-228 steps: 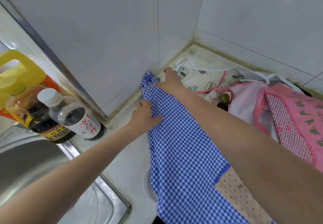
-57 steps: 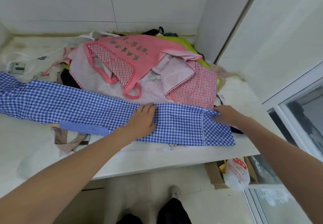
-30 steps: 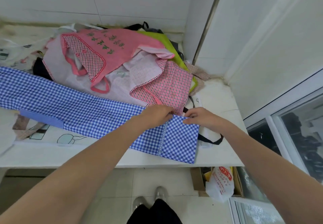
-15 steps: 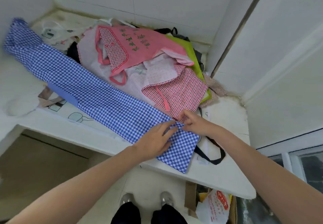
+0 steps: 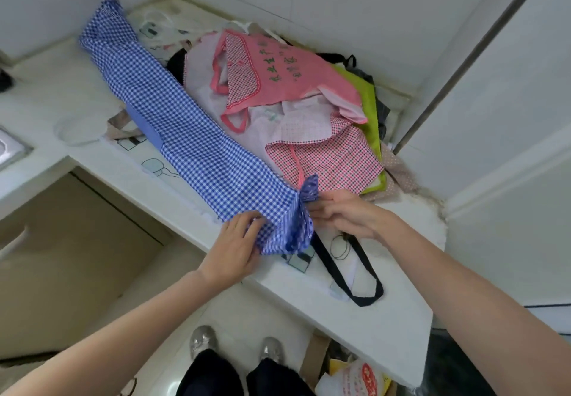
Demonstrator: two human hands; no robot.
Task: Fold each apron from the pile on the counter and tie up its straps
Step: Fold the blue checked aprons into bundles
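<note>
Head view: we see a pile of aprons [image 5: 296, 99] crowding the bench [image 5: 386, 327].
One blue gingham apron [image 5: 185, 130] lies as a long strip in front, one black strap loop [image 5: 349, 275] beside it. Two hands: our left hand [image 5: 234, 247] grips the strip's near end, our right hand [image 5: 343, 213] pinches its bunched corner.

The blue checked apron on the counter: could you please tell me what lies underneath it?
Under the blue checked apron a white printed cloth shows at the counter edge, with a beige dotted piece near the middle. How far either extends beneath is hidden. Its far side overlaps the apron pile.
</note>
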